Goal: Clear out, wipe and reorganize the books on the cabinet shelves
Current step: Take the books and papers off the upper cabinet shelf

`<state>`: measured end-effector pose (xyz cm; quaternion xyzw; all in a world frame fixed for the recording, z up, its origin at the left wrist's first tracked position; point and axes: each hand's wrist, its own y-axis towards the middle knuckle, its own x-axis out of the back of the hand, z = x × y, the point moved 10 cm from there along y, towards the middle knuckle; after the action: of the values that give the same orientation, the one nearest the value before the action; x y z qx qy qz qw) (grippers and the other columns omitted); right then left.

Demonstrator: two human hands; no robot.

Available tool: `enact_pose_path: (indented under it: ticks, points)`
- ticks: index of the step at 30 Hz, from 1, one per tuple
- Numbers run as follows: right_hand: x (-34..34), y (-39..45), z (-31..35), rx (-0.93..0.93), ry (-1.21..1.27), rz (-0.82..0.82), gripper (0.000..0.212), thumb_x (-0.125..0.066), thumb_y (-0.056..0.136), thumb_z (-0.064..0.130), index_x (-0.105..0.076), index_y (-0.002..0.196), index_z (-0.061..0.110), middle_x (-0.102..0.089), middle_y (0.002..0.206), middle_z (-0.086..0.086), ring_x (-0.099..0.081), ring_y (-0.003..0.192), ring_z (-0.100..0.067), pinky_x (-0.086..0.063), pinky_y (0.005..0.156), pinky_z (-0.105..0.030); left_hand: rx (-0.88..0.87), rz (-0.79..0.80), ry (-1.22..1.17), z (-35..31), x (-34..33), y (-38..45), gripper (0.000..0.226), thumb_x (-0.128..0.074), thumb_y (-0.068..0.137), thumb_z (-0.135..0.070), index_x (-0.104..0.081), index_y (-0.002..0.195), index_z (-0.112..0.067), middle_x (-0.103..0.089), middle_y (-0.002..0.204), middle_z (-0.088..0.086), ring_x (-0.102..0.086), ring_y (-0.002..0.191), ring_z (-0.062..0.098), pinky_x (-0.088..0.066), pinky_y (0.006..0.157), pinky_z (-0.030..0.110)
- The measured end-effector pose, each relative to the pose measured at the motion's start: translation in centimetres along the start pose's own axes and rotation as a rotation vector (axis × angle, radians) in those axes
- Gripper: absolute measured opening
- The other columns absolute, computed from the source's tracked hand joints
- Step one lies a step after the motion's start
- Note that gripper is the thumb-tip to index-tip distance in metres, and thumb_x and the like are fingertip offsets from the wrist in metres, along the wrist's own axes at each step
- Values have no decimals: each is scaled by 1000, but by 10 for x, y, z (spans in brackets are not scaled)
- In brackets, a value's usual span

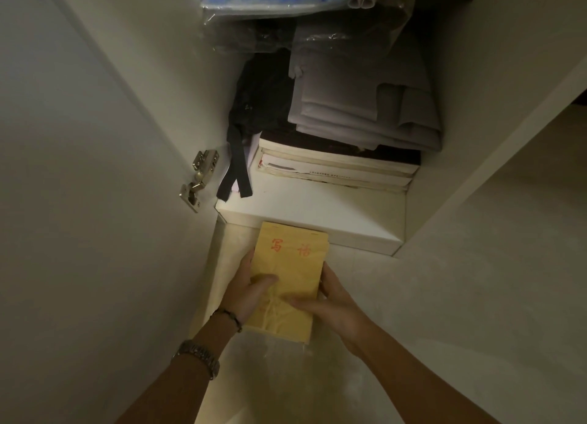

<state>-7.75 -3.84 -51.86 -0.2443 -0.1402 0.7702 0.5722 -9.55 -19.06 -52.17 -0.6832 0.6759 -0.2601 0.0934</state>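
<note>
Reaching forward from the bottom of the view, both forearms converge on a yellow bundle of booklets [287, 277] held low in front of the cabinet shelf [317, 229]. The left hand [251, 291] grips the bundle's left edge, thumb laid across the cover and fingers hidden beneath; a beaded bracelet [229, 318] and a metal watch [199, 357] circle that wrist. The right hand [330, 303] holds the right edge, thumb pressed flat over the lower cover and fingers curled round the side. The bundle is a flat rectangle of matt yellow paper with red characters printed near its top, tied with pale string knotted over the lower half. Its far end overlaps the shelf's front lip in the view; whether it touches cannot be told.

On the shelf behind lies a stack of books [336, 169] with worn, cream page edges, and folded grey cloth [365, 105] is piled on top. Beside the stack, at the left, sits a dark fabric item with black straps [236, 166] hanging over the shelf. Higher up, clear crinkled plastic bags [279, 7] hold blue-and-white contents. A shiny metal hinge [198, 179] is fixed to the smooth white cabinet door [79, 169] at the left.
</note>
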Motion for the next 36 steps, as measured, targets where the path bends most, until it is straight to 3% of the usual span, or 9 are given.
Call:
enact_pose_path:
  ticks: [4, 10, 14, 18, 22, 25, 27, 33, 36]
  points:
    - [-2, -2, -2, 7, -24, -3, 80, -73, 76, -5, -32, 135, 30, -57, 121, 10, -61, 88, 15, -51, 65, -13, -8, 52, 32, -3, -6, -2, 61, -58, 71, -33, -39, 128, -45, -57, 120, -18, -54, 110, 7, -45, 94, 33]
    - [-5, 5, -3, 1, -44, -74, 88, -73, 73, -10, -26, 138, 26, -57, 125, -2, -59, 105, -6, -54, 70, -19, 42, 89, 29, 2, -4, -4, 82, -64, 60, -48, -35, 136, -42, -59, 122, -17, -56, 112, 9, -44, 99, 39]
    - [1, 2, 0, -60, -82, -136, 80, -72, 75, -7, -31, 135, 26, -56, 121, 2, -58, 99, -6, -54, 69, -21, 44, 126, 8, -6, -9, -6, 75, -63, 70, -35, -31, 138, -33, -54, 126, -11, -52, 115, 10, -44, 95, 30]
    - [36, -6, 9, -167, -319, -280, 70, -68, 85, 15, -31, 144, 12, -51, 131, -7, -52, 119, -25, -47, 96, -37, 10, 36, 87, -18, -3, -5, 38, -54, 91, -10, -40, 117, -34, -53, 106, -21, -54, 102, 8, -42, 72, 14]
    - [60, -19, 64, -18, -513, -337, 37, -60, 90, 21, -50, 125, 16, -58, 102, 1, -59, 93, -17, -50, 82, -32, -111, -165, 212, -52, 19, -7, 33, -53, 91, -9, -41, 90, -40, -44, 91, -25, -46, 83, -4, -35, 64, 10]
    - [69, -30, 117, 141, -575, -378, 30, -60, 90, 19, -54, 120, 20, -62, 106, 1, -59, 85, -8, -50, 73, -26, -187, -225, 222, -81, 31, -8, 33, -54, 80, -30, -52, 114, -29, -53, 107, -11, -51, 104, 13, -42, 87, 26]
    - [68, -38, 151, 243, -605, -380, 29, -61, 90, 19, -54, 119, 23, -60, 103, 6, -57, 84, -3, -47, 67, -14, -276, -196, 254, -110, 29, -8, 36, -57, 89, -24, -50, 124, -22, -53, 117, -6, -50, 109, 14, -42, 90, 25]
    - [55, -67, 250, 501, -638, -426, 30, -63, 89, 22, -55, 117, 29, -60, 102, 14, -56, 94, -2, -43, 77, -14, -566, -254, 318, -216, 39, -21, 28, -58, 90, -15, -56, 106, -38, -63, 103, -8, -62, 94, 17, -51, 85, 34]
    - [50, -79, 286, 592, -625, -446, 29, -65, 87, 19, -58, 114, 27, -62, 99, 14, -58, 95, -2, -44, 79, -16, -658, -238, 340, -257, 41, -28, 28, -56, 90, -14, -58, 109, -34, -63, 102, -14, -61, 96, 7, -51, 86, 32]
